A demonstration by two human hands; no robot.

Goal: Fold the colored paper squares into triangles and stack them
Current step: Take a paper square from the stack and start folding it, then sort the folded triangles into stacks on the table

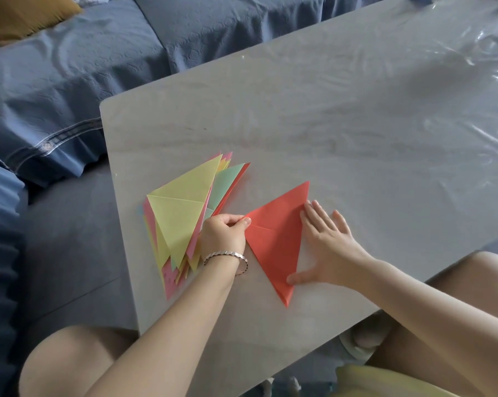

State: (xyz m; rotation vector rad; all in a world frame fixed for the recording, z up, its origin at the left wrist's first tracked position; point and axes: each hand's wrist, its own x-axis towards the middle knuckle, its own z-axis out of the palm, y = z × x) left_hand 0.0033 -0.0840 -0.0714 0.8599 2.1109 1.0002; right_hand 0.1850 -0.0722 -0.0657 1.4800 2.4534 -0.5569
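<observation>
A red paper triangle (276,239) lies folded on the grey table (328,124), its long edge on the right. My left hand (223,234) pinches its left corner between thumb and curled fingers. My right hand (325,247) lies flat along the long right edge, fingers straight and spread, thumb near the lower tip. To the left sits a stack of folded triangles (182,216) with a yellow one on top; pink, green and red sheets show beneath it.
The table's left edge runs close to the stack and its near edge passes just below my forearms. A blue sofa (70,81) with a mustard cushion (21,15) stands beyond. Clear plastic film (471,67) covers the table's far right. My knees flank the table.
</observation>
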